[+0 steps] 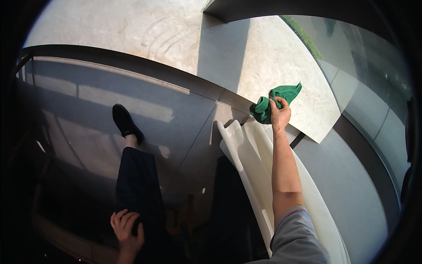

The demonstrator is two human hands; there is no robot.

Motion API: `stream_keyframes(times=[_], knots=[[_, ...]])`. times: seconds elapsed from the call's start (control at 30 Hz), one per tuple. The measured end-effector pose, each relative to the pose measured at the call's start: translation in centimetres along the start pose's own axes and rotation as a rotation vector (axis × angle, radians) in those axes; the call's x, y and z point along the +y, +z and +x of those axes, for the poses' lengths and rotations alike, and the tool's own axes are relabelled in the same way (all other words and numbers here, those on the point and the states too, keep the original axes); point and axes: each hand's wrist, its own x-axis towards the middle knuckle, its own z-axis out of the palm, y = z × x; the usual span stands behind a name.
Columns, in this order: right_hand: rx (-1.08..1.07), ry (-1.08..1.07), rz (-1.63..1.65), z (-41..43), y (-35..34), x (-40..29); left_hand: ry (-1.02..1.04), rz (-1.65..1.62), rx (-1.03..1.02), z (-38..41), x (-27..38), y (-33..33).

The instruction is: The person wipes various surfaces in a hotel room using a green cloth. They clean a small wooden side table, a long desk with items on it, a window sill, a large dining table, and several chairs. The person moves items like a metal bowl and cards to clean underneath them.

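My right hand (280, 112) pinches a bunched green cloth (263, 109) near the front corner of a sunlit pale tabletop (165, 36). One pointed end of the cloth spreads over the top, while its folded part hangs at the edge. Below my right forearm hangs a white curtain (254, 148) in deep folds. My left hand (127, 226), low in the picture, is in front of my dark trouser leg (136, 178). Its fingers are apart and it holds nothing; whether it touches the leg I cannot tell.
A dark table leg (297, 140) shows under the corner. Window glass (369, 76) curves along the right, with a strip of grass (303, 36) beyond it. A dark beam or frame (283, 8) crosses the top. My black shoe (127, 122) stands on the grey tiled floor (184, 122).
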Motion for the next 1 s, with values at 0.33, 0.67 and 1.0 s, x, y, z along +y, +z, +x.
stream_keyframes(times=[0.33, 0.67, 1.0], knots=[[0.001, -0.043, -0.045, 0.1, 0.0, 0.4, 0.025, 0.002, 0.040, 0.0, 0.1, 0.4], [0.092, -0.133, 0.153, -4.7, 6.3, -12.1, 0.042, -0.005, 0.091, 0.2, -0.8, 0.2], [-0.078, -1.237, 0.127, -6.9, 9.5, -37.0, 0.015, -0.237, 0.140, 1.6, -4.5, -4.8]])
